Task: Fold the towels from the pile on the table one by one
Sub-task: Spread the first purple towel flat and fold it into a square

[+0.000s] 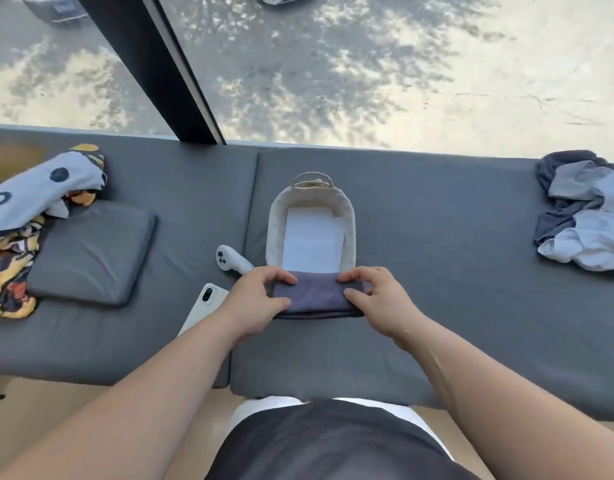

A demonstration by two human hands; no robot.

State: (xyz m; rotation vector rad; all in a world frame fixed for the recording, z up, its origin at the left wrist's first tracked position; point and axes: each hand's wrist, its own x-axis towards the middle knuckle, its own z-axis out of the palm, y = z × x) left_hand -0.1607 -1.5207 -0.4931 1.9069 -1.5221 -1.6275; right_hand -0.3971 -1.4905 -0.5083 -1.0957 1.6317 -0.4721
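Note:
A folded grey-purple towel (pixel 316 294) lies on the grey cushion right in front of me, at the near end of a cream fabric basket (pixel 274 230). My left hand (pixel 260 297) pinches the towel's left edge between thumb and fingers. My right hand (pixel 378 296) grips its right edge the same way. Inside the basket rests a folded white towel (pixel 312 237). A pile of unfolded towels (pixel 582 216), dark blue, grey and white, sits at the far right of the cushion.
A white controller (pixel 229 259) and a white phone (pixel 205 303) lie just left of my left hand. Further left are a flat grey pad (pixel 91 254) and a patterned heap of fabric (pixel 25 216). A window runs behind the cushions.

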